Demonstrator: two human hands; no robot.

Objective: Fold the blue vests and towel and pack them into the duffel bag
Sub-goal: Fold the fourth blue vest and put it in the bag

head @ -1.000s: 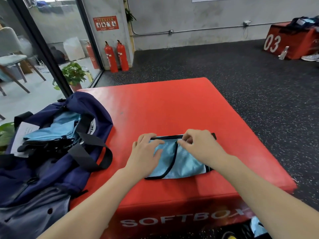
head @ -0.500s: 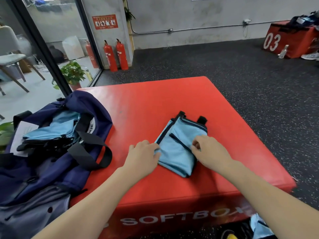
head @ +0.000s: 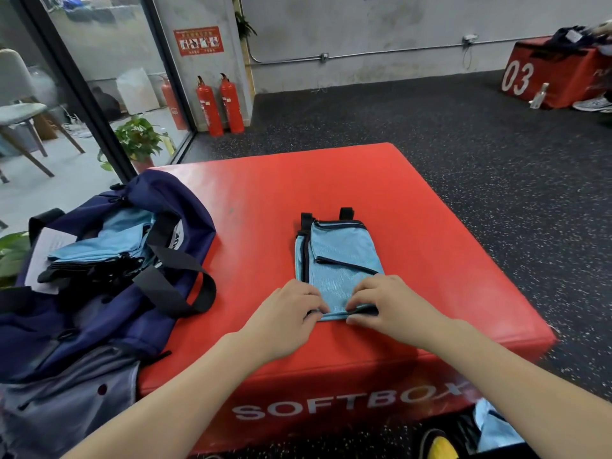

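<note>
You have bare red box top (head: 414, 226) beyond and to the right of the folded vest (head: 337, 256). To your left, the duffel bag (head: 109, 293) takes up the edge, its black strap (head: 185, 276) looping out onto the surface between bag and vest.

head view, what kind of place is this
Probably a gym or training hall: red soft plyo boxes, one numbered 03, speckled rubber flooring, and fire extinguishers by a bare concrete wall.
</note>
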